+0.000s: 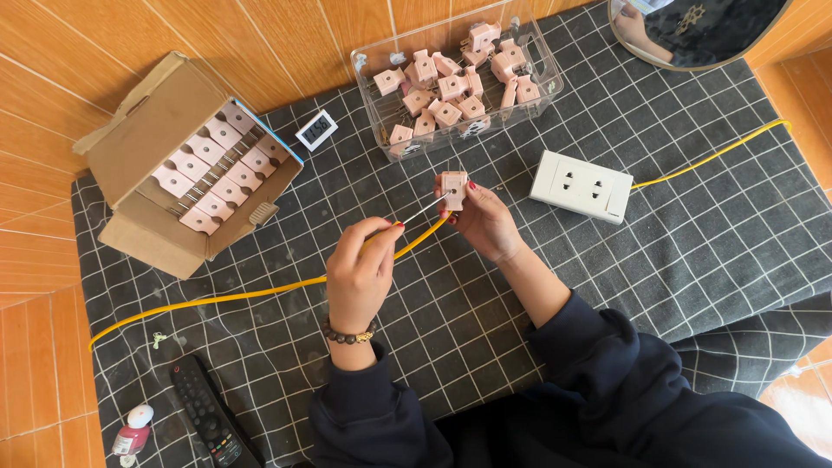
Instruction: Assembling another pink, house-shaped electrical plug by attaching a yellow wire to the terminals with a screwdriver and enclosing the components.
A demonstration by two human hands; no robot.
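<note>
Pink plastic fills my right grip (484, 218): my fingertips pinch a small pink plug adapter (453, 188), held up above the dark checked cloth (693, 234). My left grip (360, 269) is curled tight around a thin screwdriver (422, 211), whose metal shaft runs up and to the right until its tip meets the adapter's side; its handle is hidden in my fist, so I cannot tell its colour for sure, though it seems yellow. A yellow cable (234, 296) lies on the cloth beneath both grips, running from far on my left past the wrists toward the white double socket (581, 185) just to the right of my right grip. Beyond the adapter, close ahead, stands a clear plastic tub (457, 78) heaped with more pink adapters. Well to the left of my left grip sits an open cardboard box (156, 165) with pink adapters in neat rows, and a small digital clock (317, 130) beside it. Near my left elbow lie a black remote control (208, 416) and a little pink bottle (132, 433).
</note>
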